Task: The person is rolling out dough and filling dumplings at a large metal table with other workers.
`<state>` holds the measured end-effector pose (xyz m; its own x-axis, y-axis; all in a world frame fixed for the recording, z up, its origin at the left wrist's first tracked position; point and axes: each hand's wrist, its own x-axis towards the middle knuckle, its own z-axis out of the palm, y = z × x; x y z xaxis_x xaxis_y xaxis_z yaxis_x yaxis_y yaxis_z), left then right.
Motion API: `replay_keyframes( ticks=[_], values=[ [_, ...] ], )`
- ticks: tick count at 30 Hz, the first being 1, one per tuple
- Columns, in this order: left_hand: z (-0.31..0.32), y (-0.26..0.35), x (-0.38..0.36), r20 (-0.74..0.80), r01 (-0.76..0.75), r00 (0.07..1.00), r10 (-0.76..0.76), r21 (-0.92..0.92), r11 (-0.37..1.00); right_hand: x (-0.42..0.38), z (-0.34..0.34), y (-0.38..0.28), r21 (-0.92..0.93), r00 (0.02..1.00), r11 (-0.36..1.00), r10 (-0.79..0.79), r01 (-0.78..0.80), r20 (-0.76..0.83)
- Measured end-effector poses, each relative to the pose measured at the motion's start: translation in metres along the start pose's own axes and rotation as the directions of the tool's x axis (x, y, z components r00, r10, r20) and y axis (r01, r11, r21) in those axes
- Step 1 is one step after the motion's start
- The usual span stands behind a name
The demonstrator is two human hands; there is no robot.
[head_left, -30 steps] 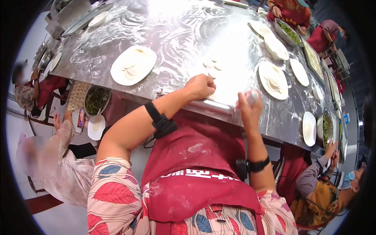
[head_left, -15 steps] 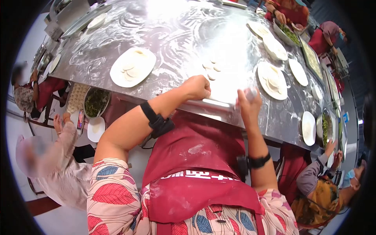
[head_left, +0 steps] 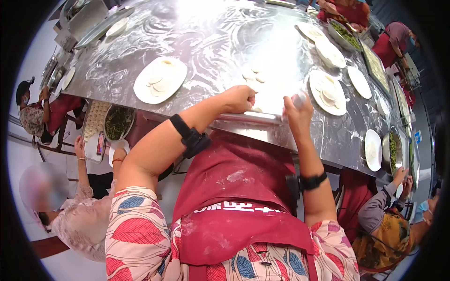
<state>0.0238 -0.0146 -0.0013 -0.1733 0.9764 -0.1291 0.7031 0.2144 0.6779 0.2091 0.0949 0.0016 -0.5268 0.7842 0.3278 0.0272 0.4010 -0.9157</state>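
Observation:
My left hand (head_left: 238, 99) is closed at the table's near edge, its fingertips pinched on a small pale piece of dough (head_left: 256, 109), partly hidden. To its right, my right hand (head_left: 298, 114) is wrapped round a short grey cylinder, apparently a rolling pin (head_left: 299, 99), blurred by motion. Several small flattened dough pieces (head_left: 253, 75) lie just beyond my left hand. Round dough wrappers (head_left: 328, 92) are stacked on a white plate (head_left: 339, 107) right of my right hand. Farther left, another white plate (head_left: 145, 96) carries more wrappers (head_left: 159, 84).
Flour streaks the steel table (head_left: 211, 51). More white plates (head_left: 360, 82) and bowls of chopped greens (head_left: 393, 150) stand along the right side. At left are a tray of dumplings (head_left: 96, 114) and a bowl of greens (head_left: 118, 122). Co-workers sit or stand on both sides.
A pale bit of dough now shows beside my left fingertips. My right hand stays round the rolling pin, barely shifted. At left, a co-worker's hand has moved over a white plate.

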Motion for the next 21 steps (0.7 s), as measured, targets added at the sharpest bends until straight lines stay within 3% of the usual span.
replay_keyframes(
  ticks=[4,7,8,11,14,17,21],
  values=[
    [0.002,-0.001,0.017,0.001,-0.024,1.000,0.024,0.007,1.000,0.017,0.009,0.002,0.037,0.999,0.999,0.036,-0.036,0.003],
    [-0.001,-0.001,0.005,0.066,-0.030,0.997,0.027,0.052,0.998,-0.027,-0.008,-0.004,0.010,0.999,0.999,0.038,-0.038,-0.015],
    [0.001,-0.008,0.003,-0.007,-0.058,0.998,0.059,0.083,0.995,-0.044,-0.013,-0.007,0.011,0.995,0.995,0.102,-0.102,-0.004],
    [-0.008,-0.012,0.001,0.168,0.132,0.982,-0.090,-0.257,0.957,-0.057,-0.011,-0.006,0.139,0.989,0.980,0.145,-0.140,-0.026],
    [-0.006,-0.007,0.004,0.095,-0.086,0.992,0.084,0.014,0.996,-0.003,-0.001,-0.002,0.013,1.000,1.000,0.021,-0.021,0.012],
    [-0.004,-0.004,0.021,0.002,-0.009,1.000,0.009,0.056,0.998,0.026,0.011,0.007,0.013,1.000,1.000,-0.004,0.004,0.024],
    [0.004,0.005,0.014,0.051,-0.015,0.999,0.015,0.007,1.000,-0.002,-0.002,-0.003,0.013,1.000,1.000,0.019,-0.019,0.021]
  ],
)
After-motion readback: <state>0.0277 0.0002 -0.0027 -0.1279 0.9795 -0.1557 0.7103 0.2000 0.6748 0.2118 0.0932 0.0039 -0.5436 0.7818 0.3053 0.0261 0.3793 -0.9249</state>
